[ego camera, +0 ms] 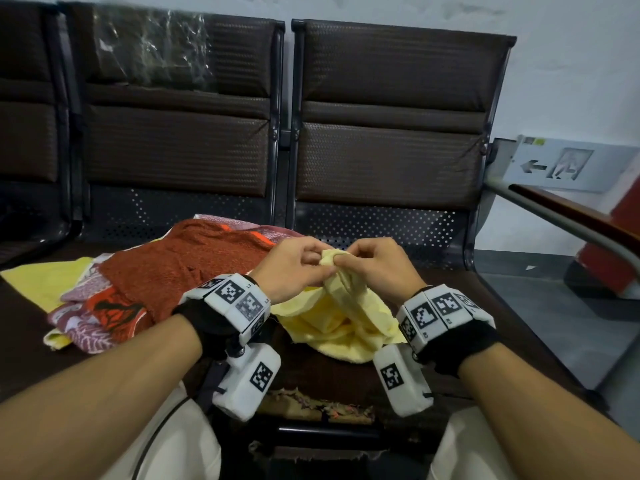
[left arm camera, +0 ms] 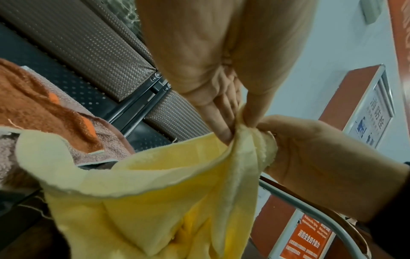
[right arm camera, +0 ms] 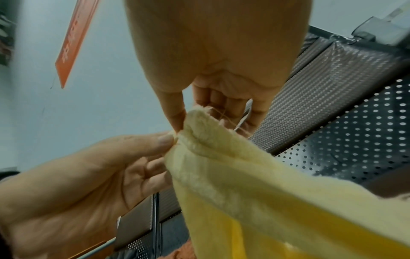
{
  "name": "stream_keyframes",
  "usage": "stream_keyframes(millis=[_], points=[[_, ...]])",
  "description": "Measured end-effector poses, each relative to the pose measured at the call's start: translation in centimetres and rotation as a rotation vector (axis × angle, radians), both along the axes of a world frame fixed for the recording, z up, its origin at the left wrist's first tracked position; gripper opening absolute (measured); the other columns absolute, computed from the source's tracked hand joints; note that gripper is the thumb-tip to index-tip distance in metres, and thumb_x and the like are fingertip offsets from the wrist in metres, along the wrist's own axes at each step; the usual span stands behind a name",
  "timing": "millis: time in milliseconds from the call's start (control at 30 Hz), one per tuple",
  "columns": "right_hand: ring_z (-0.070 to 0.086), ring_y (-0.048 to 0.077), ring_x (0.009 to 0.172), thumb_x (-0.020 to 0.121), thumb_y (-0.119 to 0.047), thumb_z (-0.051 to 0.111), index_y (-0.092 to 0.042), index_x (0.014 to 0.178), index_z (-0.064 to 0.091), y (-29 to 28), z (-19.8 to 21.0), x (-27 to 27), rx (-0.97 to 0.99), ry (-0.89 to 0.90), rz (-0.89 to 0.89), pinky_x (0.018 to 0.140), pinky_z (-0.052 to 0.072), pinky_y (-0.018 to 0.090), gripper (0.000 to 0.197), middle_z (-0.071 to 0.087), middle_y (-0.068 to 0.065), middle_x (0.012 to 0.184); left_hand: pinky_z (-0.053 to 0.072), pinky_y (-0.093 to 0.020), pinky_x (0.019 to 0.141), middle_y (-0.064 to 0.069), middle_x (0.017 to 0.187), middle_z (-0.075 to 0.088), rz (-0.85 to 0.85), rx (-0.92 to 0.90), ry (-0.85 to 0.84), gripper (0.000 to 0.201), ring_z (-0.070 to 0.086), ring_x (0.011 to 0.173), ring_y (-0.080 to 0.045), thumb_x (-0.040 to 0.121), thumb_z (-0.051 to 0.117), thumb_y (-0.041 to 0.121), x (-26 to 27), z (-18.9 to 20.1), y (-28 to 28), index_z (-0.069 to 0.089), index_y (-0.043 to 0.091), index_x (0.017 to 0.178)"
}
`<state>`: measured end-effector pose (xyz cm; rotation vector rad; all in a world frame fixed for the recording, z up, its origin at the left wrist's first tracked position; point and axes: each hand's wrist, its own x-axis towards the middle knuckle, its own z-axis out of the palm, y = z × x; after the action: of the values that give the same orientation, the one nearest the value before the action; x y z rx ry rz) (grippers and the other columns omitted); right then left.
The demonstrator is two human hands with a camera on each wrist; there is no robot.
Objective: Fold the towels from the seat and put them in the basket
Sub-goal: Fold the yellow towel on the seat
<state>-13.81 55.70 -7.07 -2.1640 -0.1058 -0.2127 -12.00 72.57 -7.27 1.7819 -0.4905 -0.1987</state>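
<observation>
A: Brown waiting-room seat (ego camera: 346,375); both hands pinch one bunched corner of the yellow towel (ego camera: 346,317), rest sagging onto it.

B: Risk?

A: Left hand (ego camera: 294,268), right hand (ego camera: 375,263) touching; edge stays bunched, fold likely crooked. Basket not visible.

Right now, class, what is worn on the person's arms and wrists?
Both forearms are bare. The left wrist and right wrist each wear a black strap carrying white blocks printed with black square codes; a white camera box hangs beneath each.
</observation>
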Motion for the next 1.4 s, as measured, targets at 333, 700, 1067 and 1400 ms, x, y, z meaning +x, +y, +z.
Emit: stream_keyframes(millis=[333, 700, 1067, 1400], points=[[0.055, 0.009, 0.063, 0.076, -0.027, 0.077, -0.022, 0.077, 0.071, -0.9, 0.0, 0.0, 0.069, -0.075, 0.081, 0.061, 0.045, 0.029, 0.008, 0.062, -0.005, 0.066, 0.055, -0.029, 0.077, -0.005, 0.083, 0.068, 0.002, 0.062, -0.128, 0.036, 0.065, 0.078, -0.014, 0.073, 0.075, -0.002, 0.0, 0.1, 0.5, 0.064, 0.010, 0.105], [0.051, 0.008, 0.058, 0.086, -0.040, 0.065, -0.021, 0.063, 0.070, -0.2, 0.0, 0.0, 0.093, -0.016, 0.089, 0.059, 0.039, 0.029, 0.030, 0.059, -0.009, 0.058, 0.046, -0.012, 0.055, 0.015, 0.066, 0.068, 0.037, 0.065, -0.216, 0.017, 0.061, 0.060, 0.005, 0.090, 0.061, 0.014, 0.2, -0.2, 0.1, 0.071, 0.010, 0.103], [0.055, 0.001, 0.061, 0.082, -0.062, 0.056, -0.035, 0.064, 0.061, -3.7, -0.1, 0.1, -0.615, -0.005, 0.143, 0.060, 0.035, 0.017, 0.032, 0.058, -0.012, 0.058, 0.046, -0.036, 0.067, -0.008, 0.081, 0.058, 0.277, -0.427, 0.117, 0.026, 0.053, 0.071, -0.018, 0.099, 0.037, 0.006, 1.2, 2.2, 1.3, 0.058, 0.014, 0.087], [0.054, 0.025, 0.107, 0.085, -0.029, 0.059, -0.024, 0.123, 0.050, -8.2, 0.4, -1.2, -0.850, 0.346, -0.158, 0.091, 0.043, 0.038, 0.039, 0.058, 0.007, 0.122, 0.043, -0.026, 0.061, -0.007, 0.076, 0.054, 0.576, -0.440, 0.170, 0.030, 0.051, 0.065, -0.015, 0.094, 0.036, -0.001, 3.3, 2.5, 5.5, 0.057, 0.015, 0.079]])
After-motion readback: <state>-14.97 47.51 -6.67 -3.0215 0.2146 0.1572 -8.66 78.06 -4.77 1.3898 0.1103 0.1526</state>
